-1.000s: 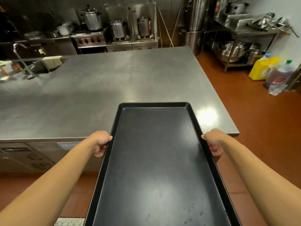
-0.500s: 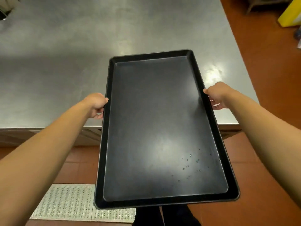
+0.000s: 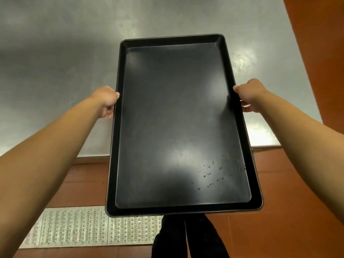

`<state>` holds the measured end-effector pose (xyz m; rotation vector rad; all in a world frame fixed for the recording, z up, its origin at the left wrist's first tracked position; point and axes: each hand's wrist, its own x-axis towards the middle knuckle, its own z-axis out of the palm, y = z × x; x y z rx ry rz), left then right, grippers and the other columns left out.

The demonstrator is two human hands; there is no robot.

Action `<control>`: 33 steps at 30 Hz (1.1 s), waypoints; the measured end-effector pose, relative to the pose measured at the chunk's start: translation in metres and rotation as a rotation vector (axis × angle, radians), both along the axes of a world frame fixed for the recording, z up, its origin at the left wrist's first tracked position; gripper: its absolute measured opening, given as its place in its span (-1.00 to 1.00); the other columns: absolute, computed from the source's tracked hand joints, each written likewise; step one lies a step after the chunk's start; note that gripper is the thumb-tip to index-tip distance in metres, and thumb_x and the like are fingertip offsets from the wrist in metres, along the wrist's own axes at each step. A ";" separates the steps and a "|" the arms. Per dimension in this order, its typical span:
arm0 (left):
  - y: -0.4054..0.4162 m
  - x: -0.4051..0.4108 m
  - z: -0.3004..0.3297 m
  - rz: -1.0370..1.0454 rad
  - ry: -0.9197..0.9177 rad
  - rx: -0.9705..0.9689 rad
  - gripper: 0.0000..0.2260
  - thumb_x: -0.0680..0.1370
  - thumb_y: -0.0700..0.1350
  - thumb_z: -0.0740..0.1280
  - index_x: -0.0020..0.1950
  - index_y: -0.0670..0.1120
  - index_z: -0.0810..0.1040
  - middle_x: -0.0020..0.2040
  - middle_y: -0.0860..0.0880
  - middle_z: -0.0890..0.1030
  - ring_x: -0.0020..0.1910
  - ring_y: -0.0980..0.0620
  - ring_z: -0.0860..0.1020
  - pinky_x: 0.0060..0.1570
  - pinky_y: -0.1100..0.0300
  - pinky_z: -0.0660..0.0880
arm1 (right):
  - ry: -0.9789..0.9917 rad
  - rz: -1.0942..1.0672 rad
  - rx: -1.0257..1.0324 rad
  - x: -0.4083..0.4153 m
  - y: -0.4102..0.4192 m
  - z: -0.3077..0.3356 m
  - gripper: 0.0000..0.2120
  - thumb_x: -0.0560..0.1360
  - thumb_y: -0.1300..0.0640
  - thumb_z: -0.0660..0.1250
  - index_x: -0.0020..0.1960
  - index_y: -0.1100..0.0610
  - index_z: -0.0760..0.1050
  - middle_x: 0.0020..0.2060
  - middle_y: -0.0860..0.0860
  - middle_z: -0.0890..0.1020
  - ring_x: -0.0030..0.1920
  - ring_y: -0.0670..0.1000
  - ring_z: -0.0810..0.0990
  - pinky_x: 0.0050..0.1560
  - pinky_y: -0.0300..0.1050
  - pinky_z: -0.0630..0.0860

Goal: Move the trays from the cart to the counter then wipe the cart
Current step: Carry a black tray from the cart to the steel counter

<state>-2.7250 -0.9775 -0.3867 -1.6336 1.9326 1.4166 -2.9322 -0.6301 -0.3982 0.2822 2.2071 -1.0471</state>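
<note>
A black rectangular tray [image 3: 178, 123] is held out in front of the person, long axis pointing away from them, its far half over the steel counter [image 3: 61, 58] and its near half out past the counter's front edge, above the red tiled floor [image 3: 290, 229]. Whether the far end touches the counter top cannot be told from this view.

The left hand [image 3: 106, 101] grips the tray's left rim about midway along — thumb on top of the rim, fingers curled underneath. The right hand [image 3: 250, 95] grips the right rim opposite it in the same way, thumb tip over the edge and fingers clamped below. Both forearms reach forward from the lower corners.

The tray is shallow with a raised rim, and a scatter of small droplets [image 3: 212, 175] sits on its bottom toward the near right corner.

Below the near edge show the person's dark trousers [image 3: 188, 239], and to the left a perforated metal floor grate [image 3: 78, 226] set into the tiles.
</note>
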 end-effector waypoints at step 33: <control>-0.071 -0.106 -0.065 0.055 0.042 -0.042 -0.72 0.72 -0.09 0.17 -0.20 0.01 0.29 -0.30 -0.01 0.30 -0.37 0.04 0.20 -0.25 0.16 0.33 | 0.196 0.013 0.140 -0.106 -0.076 -0.071 -0.90 0.59 0.14 0.27 -0.03 0.14 0.37 -0.16 0.15 0.44 -0.22 0.14 0.39 -0.26 0.09 0.46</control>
